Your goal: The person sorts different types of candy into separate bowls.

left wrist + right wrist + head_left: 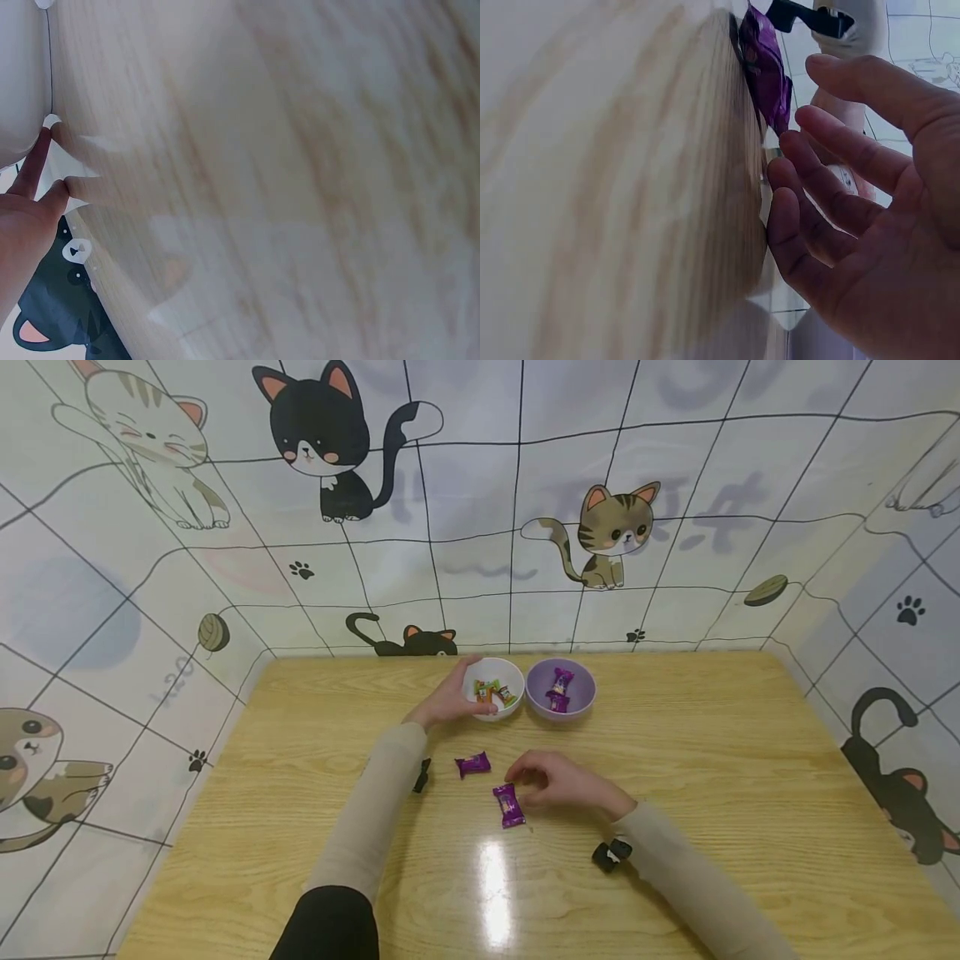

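My left hand (pixel 450 697) grips the left side of a white bowl (pixel 495 670), its thumb at the front rim. Several small candies (pixel 506 696) in green and orange wrappers lie inside. In the left wrist view, fingers of the left hand (pixel 30 225) show at the left edge. Over the table, my right hand (pixel 566 781) has loosely bent fingers and holds nothing. Just left of its fingertips lies a purple-wrapped candy (pixel 509 806), also visible as a purple wrapper (pixel 763 64) beyond the fingers in the right wrist view. Another purple candy (pixel 472 765) lies farther left.
A lilac bowl (pixel 585 689) stands close against the white bowl's right side, with purple-wrapped candies (pixel 559 683) in it. The wooden table (pixel 712 760) backs onto a cat-printed sheet (pixel 480 568). Black straps (pixel 611 854) hang at the wrists.
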`<state>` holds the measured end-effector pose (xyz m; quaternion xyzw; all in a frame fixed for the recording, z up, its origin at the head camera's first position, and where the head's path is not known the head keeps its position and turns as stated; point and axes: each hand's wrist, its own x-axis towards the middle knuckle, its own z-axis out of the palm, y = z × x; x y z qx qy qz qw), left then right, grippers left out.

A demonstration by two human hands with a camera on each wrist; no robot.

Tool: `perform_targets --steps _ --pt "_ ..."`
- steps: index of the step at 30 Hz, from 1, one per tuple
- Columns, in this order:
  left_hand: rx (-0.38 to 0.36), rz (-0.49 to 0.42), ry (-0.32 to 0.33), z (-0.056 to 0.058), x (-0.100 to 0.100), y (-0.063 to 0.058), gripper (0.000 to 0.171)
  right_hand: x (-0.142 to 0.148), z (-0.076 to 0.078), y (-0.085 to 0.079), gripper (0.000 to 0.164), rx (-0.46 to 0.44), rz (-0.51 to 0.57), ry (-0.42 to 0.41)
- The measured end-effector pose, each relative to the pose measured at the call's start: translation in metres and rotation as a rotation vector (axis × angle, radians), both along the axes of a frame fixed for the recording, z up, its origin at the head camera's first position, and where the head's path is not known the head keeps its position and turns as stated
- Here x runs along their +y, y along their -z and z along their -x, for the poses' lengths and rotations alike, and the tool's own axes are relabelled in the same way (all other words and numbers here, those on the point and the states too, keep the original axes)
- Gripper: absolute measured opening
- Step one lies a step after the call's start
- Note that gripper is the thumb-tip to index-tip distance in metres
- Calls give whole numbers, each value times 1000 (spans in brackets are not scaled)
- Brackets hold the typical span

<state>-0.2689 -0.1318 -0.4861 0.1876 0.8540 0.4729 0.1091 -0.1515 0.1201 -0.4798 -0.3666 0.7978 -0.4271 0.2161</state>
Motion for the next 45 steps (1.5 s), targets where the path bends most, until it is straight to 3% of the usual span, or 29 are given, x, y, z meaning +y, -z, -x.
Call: perform_targets --steps 7,17,24,28,32,39,45 --pt "-7 -18 11 -1 0 -3 106 -6 -4 1 37 5 -14 -23" --pt "5 -25 16 0 -1 -1 105 -12 -7 1 41 89 -119 -37" --pt "-57 -52 40 -22 4 -43 96 -14 -5 3 38 127 -131 -49" --pt "-55 -55 44 -25 4 -47 96 -15 -4 5 37 152 -138 -41" --pt "-49 -59 51 -21 4 -41 97 -15 -4 6 34 159 -125 -27" --pt "-27 -49 20 -2 0 -6 103 -12 -3 6 31 129 -101 2" --pt "-15 -29 3 2 0 -1 103 -8 0 8 28 136 -89 35"
